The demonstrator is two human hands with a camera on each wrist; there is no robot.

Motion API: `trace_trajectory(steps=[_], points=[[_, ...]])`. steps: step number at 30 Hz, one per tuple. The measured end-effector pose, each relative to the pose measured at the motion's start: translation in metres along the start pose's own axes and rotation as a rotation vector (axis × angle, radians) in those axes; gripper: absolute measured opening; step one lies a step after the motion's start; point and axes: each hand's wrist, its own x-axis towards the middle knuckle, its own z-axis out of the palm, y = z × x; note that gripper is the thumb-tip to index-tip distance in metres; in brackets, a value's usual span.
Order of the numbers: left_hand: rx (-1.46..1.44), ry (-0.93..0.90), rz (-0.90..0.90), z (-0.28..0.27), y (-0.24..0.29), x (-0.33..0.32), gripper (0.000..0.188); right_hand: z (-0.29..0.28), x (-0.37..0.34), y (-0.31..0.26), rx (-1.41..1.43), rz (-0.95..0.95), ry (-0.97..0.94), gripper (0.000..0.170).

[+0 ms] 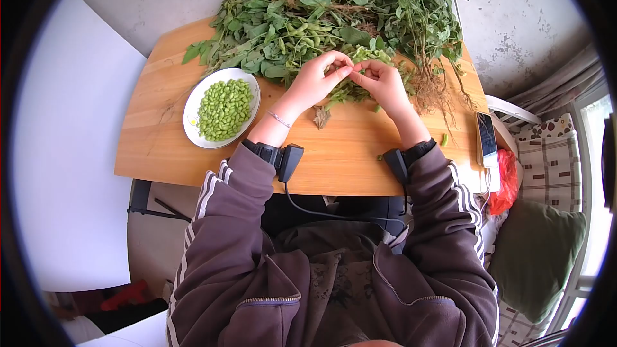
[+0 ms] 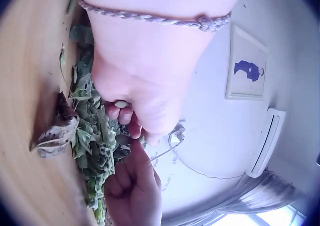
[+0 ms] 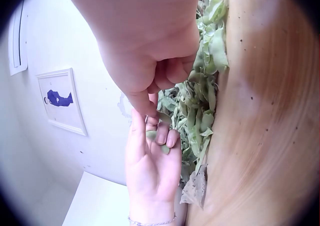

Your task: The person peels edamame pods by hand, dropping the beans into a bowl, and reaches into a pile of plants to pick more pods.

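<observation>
Both hands meet at the fingertips over the front of a heap of leafy soybean plants (image 1: 302, 26). My left hand (image 1: 313, 83) cups shelled green soybeans (image 3: 165, 149) in its curled fingers, one of them showing as a pale green bean (image 2: 121, 104) in the left wrist view. A small green soybean pod (image 3: 163, 117) is pinched by the thumb and finger of my right hand (image 1: 387, 88), right at the left fingertips. To the left, a white plate (image 1: 191, 130) holds a pile of shelled green soybeans (image 1: 223, 109).
Flattened green pods (image 3: 195, 111) lie along the heap's near side, with a dry leaf (image 1: 321, 116) before them. Roots (image 1: 434, 93) spread over the wooden table (image 1: 334, 167) at right. A phone (image 1: 486, 139) lies at the right edge, a loose pod (image 1: 445, 139) nearby.
</observation>
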Motion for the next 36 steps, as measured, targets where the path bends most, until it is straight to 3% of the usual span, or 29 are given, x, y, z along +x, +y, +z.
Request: trace_trajectory(steps=[4, 8, 10, 13, 16, 20, 23, 29, 36], points=[[-0.193, 0.032, -0.045, 0.001, -0.004, 0.001, 0.016, -0.001, 0.000, -0.005, -0.026, -0.080, 0.034, 0.023], [-0.200, 0.029, -0.060, -0.001, -0.007, 0.002, 0.015, 0.005, 0.003, 0.006, 0.027, -0.152, 0.016, 0.026], [-0.171, 0.015, -0.065, -0.002, -0.005, 0.001, 0.016, 0.002, 0.000, -0.001, -0.031, -0.099, 0.054, 0.029], [0.191, 0.042, -0.044, -0.002, 0.012, -0.006, 0.013, -0.002, 0.002, 0.003, -0.040, -0.048, 0.091, 0.032], [0.360, 0.116, 0.247, 0.005, 0.005, -0.006, 0.013, 0.000, 0.003, 0.006, -0.124, -0.077, 0.108, 0.035], [0.547, 0.092, 0.236, 0.003, 0.005, -0.010, 0.011, 0.007, 0.001, 0.003, -0.225, -0.088, 0.096, 0.036], [0.764, 0.129, 0.352, 0.003, -0.002, -0.009, 0.007, 0.009, -0.002, -0.001, -0.257, -0.086, 0.034, 0.037], [0.851, 0.113, 0.450, 0.003, 0.007, -0.009, 0.013, 0.010, 0.002, 0.013, -0.224, -0.135, 0.049, 0.038], [0.856, 0.146, 0.466, 0.006, 0.002, -0.009, 0.018, 0.012, -0.002, -0.003, -0.199, 0.013, 0.009, 0.041]])
